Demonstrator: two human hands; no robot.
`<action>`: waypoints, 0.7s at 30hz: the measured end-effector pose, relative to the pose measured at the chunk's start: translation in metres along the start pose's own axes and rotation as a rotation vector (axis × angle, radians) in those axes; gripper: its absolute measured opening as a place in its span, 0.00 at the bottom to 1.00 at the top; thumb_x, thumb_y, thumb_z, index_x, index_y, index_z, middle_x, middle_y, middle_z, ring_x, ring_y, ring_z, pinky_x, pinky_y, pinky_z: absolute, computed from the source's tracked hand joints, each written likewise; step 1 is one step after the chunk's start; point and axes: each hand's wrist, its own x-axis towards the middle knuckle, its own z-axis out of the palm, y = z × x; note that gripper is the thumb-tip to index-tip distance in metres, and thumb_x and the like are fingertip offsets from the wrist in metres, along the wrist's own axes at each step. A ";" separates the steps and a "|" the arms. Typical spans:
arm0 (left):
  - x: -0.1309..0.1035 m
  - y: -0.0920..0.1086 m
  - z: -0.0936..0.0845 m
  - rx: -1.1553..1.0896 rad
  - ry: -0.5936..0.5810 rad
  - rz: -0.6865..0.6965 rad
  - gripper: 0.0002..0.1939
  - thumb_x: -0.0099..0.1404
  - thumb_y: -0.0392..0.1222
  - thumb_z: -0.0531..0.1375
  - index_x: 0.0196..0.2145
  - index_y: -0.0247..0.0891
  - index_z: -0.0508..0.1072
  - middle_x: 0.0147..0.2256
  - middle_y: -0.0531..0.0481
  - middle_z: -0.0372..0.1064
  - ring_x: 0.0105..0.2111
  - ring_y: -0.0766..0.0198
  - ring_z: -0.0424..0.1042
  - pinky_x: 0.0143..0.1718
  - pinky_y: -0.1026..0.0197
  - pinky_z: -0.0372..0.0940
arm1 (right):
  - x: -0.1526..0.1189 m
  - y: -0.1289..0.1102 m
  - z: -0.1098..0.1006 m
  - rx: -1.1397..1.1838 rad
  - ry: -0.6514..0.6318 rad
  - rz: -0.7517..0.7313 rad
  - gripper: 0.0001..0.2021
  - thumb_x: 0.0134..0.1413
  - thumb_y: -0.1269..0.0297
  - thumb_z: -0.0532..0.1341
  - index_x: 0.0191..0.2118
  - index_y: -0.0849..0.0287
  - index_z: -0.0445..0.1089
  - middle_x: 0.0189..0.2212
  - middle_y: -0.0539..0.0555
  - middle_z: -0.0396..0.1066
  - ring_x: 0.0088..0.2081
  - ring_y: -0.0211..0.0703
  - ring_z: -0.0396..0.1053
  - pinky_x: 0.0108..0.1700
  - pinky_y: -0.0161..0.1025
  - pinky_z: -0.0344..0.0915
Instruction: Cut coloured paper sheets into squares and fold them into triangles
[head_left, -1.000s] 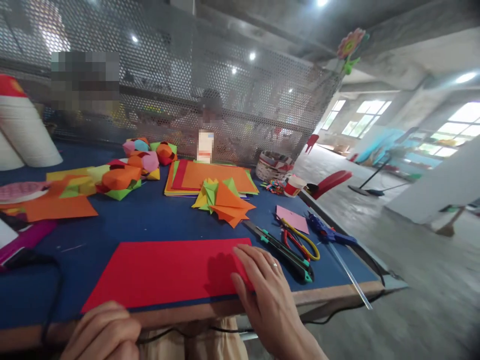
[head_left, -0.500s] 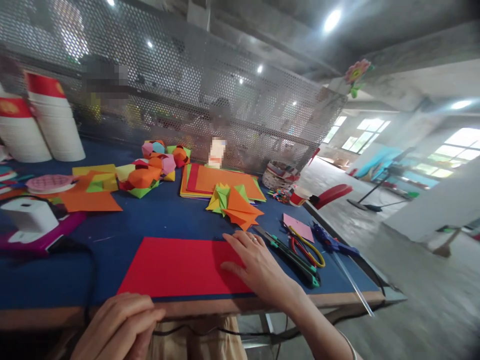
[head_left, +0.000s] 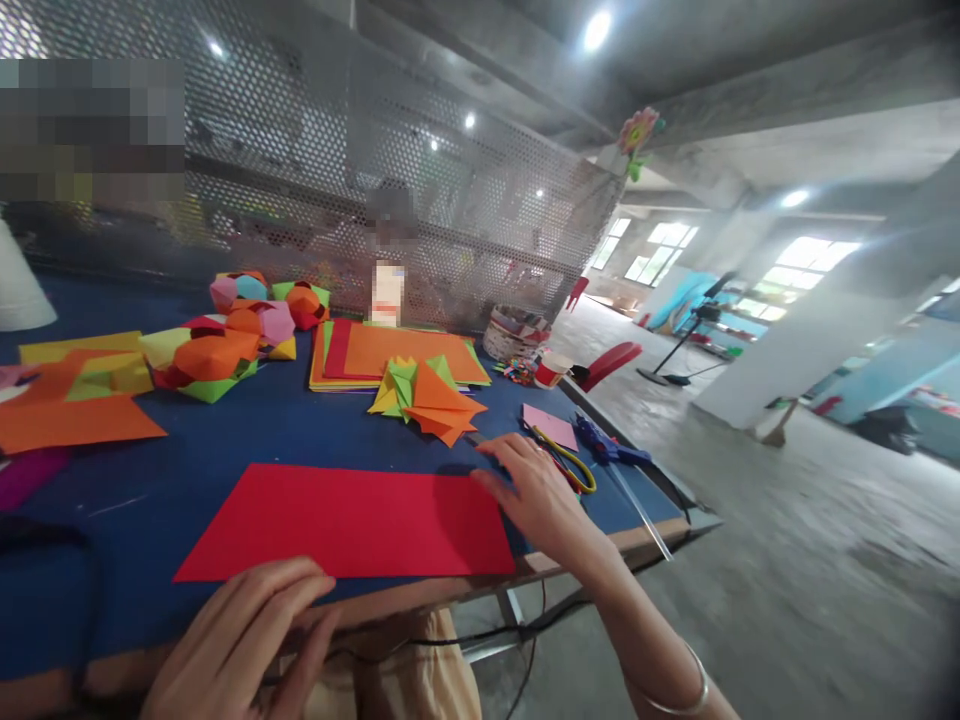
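A red sheet of paper point(head_left: 360, 525) lies flat along the front edge of the blue table. My left hand point(head_left: 247, 630) is at its near edge, fingers stretched and thumb apart, holding nothing. Beyond the sheet's right end, my right hand point(head_left: 536, 495) reaches over a utility knife, thumb and fingers apart. Only the knife's blade tip point(head_left: 475, 438) shows; the hand hides the rest, and I see no grip on it. Yellow-handled scissors point(head_left: 574, 465) lie just right of the hand, beside a pink paper pad point(head_left: 551, 425) and a blue glue gun point(head_left: 604, 440).
Behind the sheet are folded paper pieces point(head_left: 431, 400), a stack of coloured paper point(head_left: 397, 352) and paper balls point(head_left: 217, 355). A woven basket point(head_left: 514, 335) and paper cup point(head_left: 553, 370) stand back right. Orange paper point(head_left: 82, 425) lies left. A perforated metal screen point(head_left: 300, 200) closes the back.
My right hand has slid right, off the red sheet and over the utility knife. My left thumb has spread away from the fingers. The whole view has turned to the right.
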 end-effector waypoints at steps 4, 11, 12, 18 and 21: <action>0.009 -0.010 0.009 0.111 -0.130 0.111 0.22 0.76 0.51 0.52 0.62 0.41 0.69 0.52 0.46 0.77 0.47 0.57 0.78 0.49 0.57 0.70 | -0.021 0.024 -0.004 -0.009 0.060 0.114 0.10 0.70 0.64 0.59 0.52 0.61 0.73 0.48 0.63 0.73 0.50 0.57 0.72 0.53 0.55 0.68; 0.025 -0.024 0.012 0.165 -0.227 0.192 0.25 0.76 0.58 0.49 0.61 0.43 0.70 0.53 0.48 0.77 0.47 0.58 0.79 0.44 0.60 0.70 | -0.042 0.013 -0.004 0.095 -0.016 0.068 0.10 0.69 0.66 0.61 0.53 0.58 0.72 0.49 0.58 0.73 0.51 0.48 0.72 0.55 0.45 0.69; 0.027 -0.026 0.012 0.164 -0.230 0.194 0.26 0.76 0.59 0.50 0.61 0.43 0.69 0.53 0.48 0.78 0.47 0.58 0.79 0.43 0.60 0.71 | -0.039 0.010 -0.003 0.110 -0.038 0.049 0.11 0.68 0.66 0.62 0.54 0.58 0.72 0.50 0.57 0.73 0.52 0.46 0.72 0.55 0.44 0.69; 0.025 -0.033 0.010 0.183 -0.316 0.097 0.29 0.74 0.63 0.49 0.62 0.45 0.69 0.54 0.47 0.77 0.49 0.54 0.79 0.47 0.56 0.73 | -0.012 0.002 0.000 0.129 -0.158 -0.021 0.24 0.60 0.57 0.71 0.58 0.61 0.70 0.53 0.62 0.72 0.56 0.54 0.70 0.59 0.50 0.66; 0.027 -0.035 0.006 0.242 -0.304 0.154 0.28 0.75 0.61 0.48 0.60 0.41 0.70 0.52 0.45 0.78 0.48 0.53 0.80 0.44 0.56 0.75 | -0.002 0.002 -0.001 0.129 -0.188 -0.016 0.23 0.57 0.55 0.72 0.54 0.60 0.73 0.49 0.61 0.75 0.53 0.55 0.72 0.55 0.48 0.67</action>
